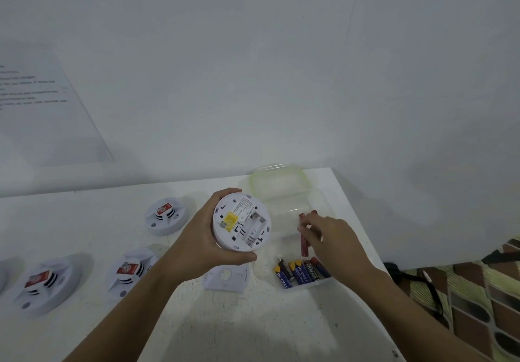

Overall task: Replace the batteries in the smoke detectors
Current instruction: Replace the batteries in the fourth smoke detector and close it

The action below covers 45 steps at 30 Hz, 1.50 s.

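My left hand grips a round white smoke detector, turned back-up, so its empty battery bay and yellow label show. My right hand is over a clear plastic box and pinches red batteries by their upper part. Several blue and black batteries lie at the box's near end. A white detector cover plate rests on the table below the held detector.
Three more white detectors with red labels sit on the white table at the left. The box's green-rimmed lid stands open behind it. The table's right edge drops to a patterned floor. A sheet of paper hangs on the wall.
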Tool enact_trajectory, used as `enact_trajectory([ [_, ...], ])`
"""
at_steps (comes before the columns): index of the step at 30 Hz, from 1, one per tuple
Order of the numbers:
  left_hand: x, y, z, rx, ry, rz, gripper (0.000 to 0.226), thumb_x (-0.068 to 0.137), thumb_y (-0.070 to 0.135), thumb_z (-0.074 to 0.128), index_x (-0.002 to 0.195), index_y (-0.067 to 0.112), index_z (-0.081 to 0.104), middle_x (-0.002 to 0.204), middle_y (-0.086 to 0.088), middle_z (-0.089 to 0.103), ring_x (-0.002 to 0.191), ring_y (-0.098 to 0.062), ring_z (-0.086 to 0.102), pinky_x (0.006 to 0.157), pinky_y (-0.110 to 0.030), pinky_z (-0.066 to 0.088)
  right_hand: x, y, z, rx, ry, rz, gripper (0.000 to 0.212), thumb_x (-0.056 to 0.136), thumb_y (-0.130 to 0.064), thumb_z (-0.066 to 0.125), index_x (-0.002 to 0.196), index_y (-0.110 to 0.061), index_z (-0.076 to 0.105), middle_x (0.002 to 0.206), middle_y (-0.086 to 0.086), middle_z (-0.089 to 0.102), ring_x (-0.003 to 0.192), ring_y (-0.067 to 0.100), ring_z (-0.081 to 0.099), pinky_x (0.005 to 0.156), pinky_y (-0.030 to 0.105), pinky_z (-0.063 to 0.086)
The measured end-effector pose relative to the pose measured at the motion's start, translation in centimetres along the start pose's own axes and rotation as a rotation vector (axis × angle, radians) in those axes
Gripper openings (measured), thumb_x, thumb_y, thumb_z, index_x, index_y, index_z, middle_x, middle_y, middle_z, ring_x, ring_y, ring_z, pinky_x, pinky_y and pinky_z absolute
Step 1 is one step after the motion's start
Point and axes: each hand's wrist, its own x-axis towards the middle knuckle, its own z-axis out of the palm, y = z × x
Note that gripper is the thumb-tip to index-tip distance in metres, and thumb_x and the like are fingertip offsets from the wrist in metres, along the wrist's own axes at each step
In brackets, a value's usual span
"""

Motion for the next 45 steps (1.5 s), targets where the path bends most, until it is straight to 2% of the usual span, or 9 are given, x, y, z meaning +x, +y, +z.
enact_trajectory([
  [7, 0.0, -0.3, 0.4, -0.002, -0.003, -0.012, 0.093, 0.059, 0.009, 0.097, 0.136, 0.028, 0.048, 0.127, 0.016, 0.062, 0.122, -0.009, 0.059, 0.094, -0.024, 0.055, -0.2, 0.3, 0.7, -0.277, -0.212, -0.113, 0.026, 0.103, -0.046, 0.044, 0.107, -0.033, 0.066, 0.092, -0.008, 0.07, 0.097, 0.011, 0.057, 0.095, 0.037, 0.036],
  [11, 0.2, -0.6, 0.8, -0.001, -0.005, -0.02, 0.092, 0.059, 0.01, 0.097, 0.136, 0.028, 0.049, 0.128, 0.013, 0.062, 0.123, -0.012, 0.059, 0.095, -0.028, 0.056, 0.8, 0.9, -0.1, -0.079, -0.19, -0.068, 0.024, 0.098, -0.046, 0.055, 0.098, -0.031, 0.074, 0.084, -0.016, 0.066, 0.08, 0.003, 0.058, 0.083, 0.03, 0.047],
  [16, 1.3, -0.8, 0.6, -0.002, 0.021, -0.015, 0.093, 0.059, 0.011, 0.097, 0.136, 0.028, 0.048, 0.128, 0.013, 0.062, 0.123, -0.012, 0.059, 0.093, -0.025, 0.056, 3.4, 1.4, -1.8, 0.133, 0.065, 0.051, 0.018, 0.092, -0.034, 0.067, 0.076, -0.026, 0.071, 0.069, -0.013, 0.068, 0.063, 0.006, 0.06, 0.061, 0.02, 0.05],
  [20, 2.7, -0.7, 0.4, 0.0, 0.027, -0.011, 0.094, 0.058, 0.01, 0.098, 0.136, 0.028, 0.049, 0.126, 0.015, 0.062, 0.122, -0.011, 0.059, 0.09, -0.021, 0.056, 6.3, 1.6, -2.3, -0.082, -0.023, 0.114, 0.007, 0.091, -0.032, 0.067, 0.089, -0.026, 0.069, 0.08, -0.011, 0.07, 0.071, 0.006, 0.06, 0.065, 0.022, 0.048],
  [24, 3.6, -1.1, 0.3, 0.01, 0.021, -0.008, 0.094, 0.058, 0.011, 0.098, 0.136, 0.029, 0.048, 0.126, 0.019, 0.061, 0.122, -0.007, 0.058, 0.09, -0.019, 0.055, 8.5, 1.3, -1.2, -0.322, -0.231, 0.152, 0.022, 0.088, -0.031, 0.069, 0.109, -0.023, 0.066, 0.103, 0.001, 0.068, 0.088, 0.018, 0.066, 0.078, 0.031, 0.055],
  [32, 4.4, -2.9, -0.4, 0.026, 0.028, -0.037, 0.094, 0.058, 0.014, 0.098, 0.136, 0.028, 0.047, 0.127, 0.016, 0.06, 0.122, -0.009, 0.058, 0.093, -0.02, 0.055, 9.9, 1.3, 1.5, -0.512, -0.322, 0.148, 0.021, 0.092, -0.018, 0.061, 0.113, -0.015, 0.061, 0.108, 0.005, 0.061, 0.08, 0.017, 0.051, 0.07, 0.025, 0.043],
  [38, 4.7, -3.6, -0.7, 0.029, 0.024, -0.048, 0.094, 0.059, 0.016, 0.098, 0.136, 0.029, 0.047, 0.127, 0.018, 0.06, 0.123, -0.008, 0.057, 0.091, -0.017, 0.054, 10.5, 1.6, 1.6, -0.281, -0.347, 0.211, 0.02, 0.086, -0.023, 0.07, 0.105, -0.024, 0.063, 0.108, 0.002, 0.06, 0.088, 0.018, 0.064, 0.077, 0.029, 0.054],
  [43, 4.9, -3.8, -0.6, 0.026, 0.017, -0.042, 0.094, 0.059, 0.016, 0.098, 0.136, 0.028, 0.047, 0.128, 0.015, 0.06, 0.124, -0.012, 0.057, 0.093, -0.024, 0.056, 11.1, 1.2, -0.7, 0.28, -0.159, 0.264, 0.011, 0.081, -0.015, 0.079, 0.088, -0.022, 0.074, 0.081, -0.002, 0.074, 0.066, 0.014, 0.067, 0.065, 0.03, 0.057],
  [45, 4.9, -3.7, -0.6, 0.014, 0.021, -0.039, 0.094, 0.059, 0.014, 0.098, 0.136, 0.028, 0.047, 0.128, 0.015, 0.06, 0.124, -0.012, 0.058, 0.093, -0.024, 0.056, 11.1, -0.1, -2.3, 0.519, -0.042, 0.263, 0.012, 0.082, -0.01, 0.077, 0.088, -0.019, 0.075, 0.08, 0.0, 0.075, 0.057, 0.008, 0.06, 0.058, 0.023, 0.051],
])
